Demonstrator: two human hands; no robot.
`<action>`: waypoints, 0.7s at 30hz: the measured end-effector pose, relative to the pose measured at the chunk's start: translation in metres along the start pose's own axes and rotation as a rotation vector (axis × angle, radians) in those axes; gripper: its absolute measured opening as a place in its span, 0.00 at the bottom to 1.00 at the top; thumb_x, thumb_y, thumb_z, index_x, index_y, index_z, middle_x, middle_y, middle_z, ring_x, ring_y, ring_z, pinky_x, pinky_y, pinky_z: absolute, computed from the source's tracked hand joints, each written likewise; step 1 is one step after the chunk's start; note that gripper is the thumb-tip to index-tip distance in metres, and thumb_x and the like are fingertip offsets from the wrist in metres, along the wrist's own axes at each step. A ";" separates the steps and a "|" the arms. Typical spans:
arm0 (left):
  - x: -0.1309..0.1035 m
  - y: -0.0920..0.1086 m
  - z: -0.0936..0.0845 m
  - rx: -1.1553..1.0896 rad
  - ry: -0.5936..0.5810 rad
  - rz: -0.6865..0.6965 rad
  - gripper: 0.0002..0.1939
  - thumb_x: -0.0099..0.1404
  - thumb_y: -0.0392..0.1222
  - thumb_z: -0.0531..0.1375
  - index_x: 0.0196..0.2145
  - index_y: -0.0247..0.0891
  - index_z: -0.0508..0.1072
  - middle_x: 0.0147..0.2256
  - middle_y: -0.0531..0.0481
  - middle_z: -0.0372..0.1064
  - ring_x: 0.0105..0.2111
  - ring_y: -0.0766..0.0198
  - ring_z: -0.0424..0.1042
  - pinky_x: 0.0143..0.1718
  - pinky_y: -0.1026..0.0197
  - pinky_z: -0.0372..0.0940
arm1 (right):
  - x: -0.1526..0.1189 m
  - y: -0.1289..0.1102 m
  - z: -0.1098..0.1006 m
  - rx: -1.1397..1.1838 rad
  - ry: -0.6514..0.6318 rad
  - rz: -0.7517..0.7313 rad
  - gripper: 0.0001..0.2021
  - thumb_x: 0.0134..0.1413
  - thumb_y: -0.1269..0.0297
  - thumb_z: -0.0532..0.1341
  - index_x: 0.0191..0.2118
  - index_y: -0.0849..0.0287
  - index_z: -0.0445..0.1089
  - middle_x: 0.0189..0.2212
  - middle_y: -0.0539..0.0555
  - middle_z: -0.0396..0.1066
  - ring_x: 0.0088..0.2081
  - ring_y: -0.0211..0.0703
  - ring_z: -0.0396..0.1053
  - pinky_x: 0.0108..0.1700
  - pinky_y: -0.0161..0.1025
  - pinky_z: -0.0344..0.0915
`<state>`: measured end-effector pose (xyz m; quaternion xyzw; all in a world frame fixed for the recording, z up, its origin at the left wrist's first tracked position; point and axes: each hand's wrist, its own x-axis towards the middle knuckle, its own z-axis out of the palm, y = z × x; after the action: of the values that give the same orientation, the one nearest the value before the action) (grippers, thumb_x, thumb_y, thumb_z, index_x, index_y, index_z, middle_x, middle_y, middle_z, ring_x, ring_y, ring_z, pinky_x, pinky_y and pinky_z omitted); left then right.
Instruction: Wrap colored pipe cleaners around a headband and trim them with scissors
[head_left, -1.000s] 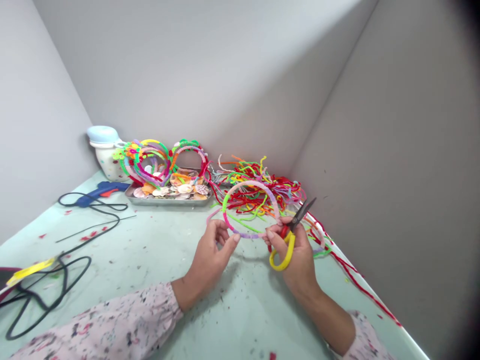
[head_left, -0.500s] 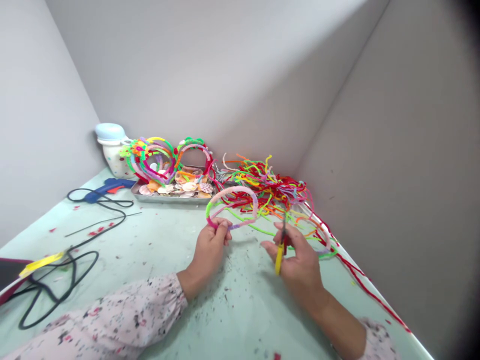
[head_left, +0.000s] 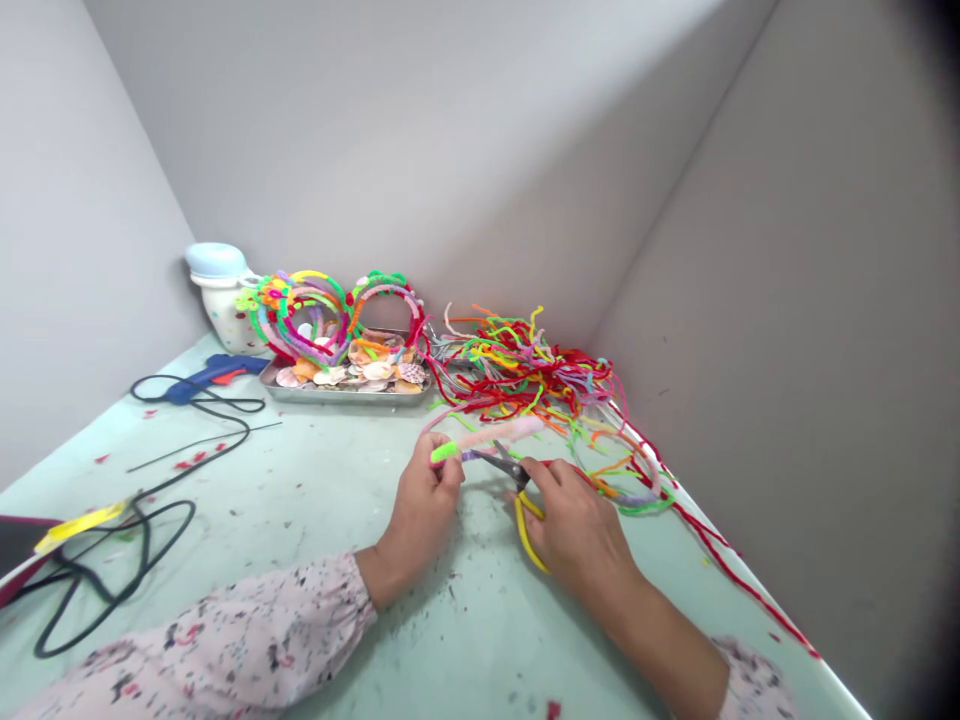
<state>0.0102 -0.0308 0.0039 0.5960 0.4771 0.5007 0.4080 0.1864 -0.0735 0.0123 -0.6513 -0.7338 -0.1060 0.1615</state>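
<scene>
My left hand (head_left: 425, 508) is closed on a pipe-cleaner-wrapped headband (head_left: 495, 433), pink, green and purple, tilted so that it shows nearly edge-on. A pair of scissors (head_left: 517, 478) with yellow handles is in my right hand (head_left: 581, 525). Their parted blades point left and reach the lower part of the headband by my left fingertips. Whether the blades touch it I cannot tell. Behind my right hand lies a loose heap of coloured pipe cleaners (head_left: 540, 375).
A metal tray (head_left: 345, 397) of seashells (head_left: 375, 372) stands at the back, with finished-looking headbands (head_left: 386, 290) on it. Left of it are a blue glue gun (head_left: 202, 380), a lidded white container (head_left: 225, 300) and a black cable (head_left: 139, 570). Walls enclose the table.
My right hand has turned the scissors from upright to pointing left and brought them to the headband. My left hand has tipped the headband from face-on to nearly edge-on.
</scene>
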 end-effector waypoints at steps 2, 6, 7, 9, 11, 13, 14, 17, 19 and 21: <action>-0.001 -0.001 0.000 -0.003 -0.012 -0.003 0.03 0.65 0.41 0.51 0.34 0.40 0.60 0.23 0.59 0.54 0.22 0.68 0.55 0.24 0.66 0.52 | -0.001 -0.001 0.000 -0.016 -0.002 0.000 0.17 0.59 0.59 0.58 0.52 0.56 0.67 0.38 0.56 0.70 0.40 0.47 0.69 0.34 0.38 0.61; -0.003 -0.002 0.000 0.046 -0.041 -0.003 0.02 0.63 0.39 0.51 0.36 0.40 0.59 0.24 0.59 0.54 0.22 0.68 0.55 0.25 0.65 0.52 | -0.002 -0.003 0.001 -0.054 -0.020 -0.008 0.16 0.58 0.60 0.58 0.52 0.54 0.67 0.39 0.55 0.71 0.40 0.47 0.70 0.33 0.38 0.60; -0.003 -0.001 0.000 0.068 -0.047 0.002 0.02 0.63 0.38 0.51 0.36 0.40 0.60 0.25 0.58 0.55 0.23 0.67 0.56 0.25 0.65 0.53 | -0.003 -0.003 0.001 -0.063 -0.030 -0.009 0.16 0.58 0.60 0.58 0.52 0.54 0.67 0.39 0.55 0.71 0.40 0.47 0.70 0.33 0.38 0.60; -0.004 -0.001 0.000 0.104 -0.048 0.013 0.02 0.63 0.37 0.51 0.35 0.40 0.60 0.26 0.58 0.56 0.25 0.67 0.57 0.27 0.64 0.54 | -0.004 -0.004 0.001 -0.077 -0.049 -0.005 0.16 0.59 0.59 0.58 0.52 0.53 0.67 0.39 0.55 0.71 0.38 0.47 0.71 0.32 0.39 0.60; -0.004 0.000 0.000 0.118 -0.044 0.022 0.02 0.63 0.37 0.51 0.35 0.40 0.60 0.27 0.57 0.57 0.26 0.66 0.59 0.29 0.63 0.55 | -0.004 -0.005 0.001 -0.086 -0.061 -0.005 0.16 0.59 0.59 0.57 0.52 0.53 0.67 0.40 0.55 0.72 0.37 0.47 0.72 0.31 0.39 0.60; -0.004 0.000 0.000 0.121 -0.042 0.020 0.02 0.63 0.37 0.51 0.35 0.40 0.60 0.27 0.57 0.58 0.26 0.65 0.60 0.29 0.63 0.55 | -0.004 -0.005 0.001 -0.090 -0.076 -0.009 0.16 0.59 0.59 0.57 0.53 0.53 0.67 0.40 0.55 0.72 0.37 0.46 0.72 0.31 0.38 0.60; -0.004 0.000 0.001 0.121 -0.042 0.017 0.02 0.63 0.37 0.51 0.35 0.40 0.60 0.27 0.57 0.58 0.26 0.65 0.60 0.29 0.63 0.55 | -0.004 -0.005 0.001 -0.092 -0.086 -0.010 0.16 0.59 0.60 0.57 0.52 0.53 0.67 0.40 0.55 0.73 0.37 0.46 0.72 0.30 0.38 0.61; -0.004 -0.001 0.001 0.123 -0.040 0.014 0.04 0.61 0.36 0.51 0.36 0.40 0.61 0.28 0.56 0.59 0.26 0.65 0.60 0.28 0.63 0.55 | -0.003 -0.006 0.000 -0.108 -0.132 -0.010 0.16 0.58 0.60 0.58 0.52 0.53 0.67 0.40 0.55 0.73 0.37 0.47 0.73 0.29 0.38 0.61; -0.004 -0.001 0.001 0.125 -0.040 0.016 0.05 0.60 0.35 0.51 0.36 0.41 0.61 0.28 0.57 0.60 0.26 0.65 0.60 0.28 0.63 0.55 | -0.002 -0.006 0.000 -0.118 -0.164 -0.010 0.17 0.57 0.62 0.58 0.53 0.53 0.67 0.40 0.55 0.74 0.37 0.47 0.73 0.28 0.37 0.60; -0.004 -0.002 0.001 0.131 -0.045 0.014 0.05 0.60 0.35 0.51 0.36 0.41 0.61 0.27 0.57 0.59 0.25 0.66 0.59 0.27 0.63 0.54 | -0.002 -0.006 -0.002 -0.122 -0.196 -0.005 0.17 0.56 0.65 0.59 0.52 0.53 0.67 0.40 0.55 0.74 0.37 0.47 0.73 0.28 0.36 0.60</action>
<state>0.0108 -0.0342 0.0013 0.6358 0.4953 0.4580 0.3751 0.1807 -0.0764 0.0139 -0.6653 -0.7399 -0.0865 0.0489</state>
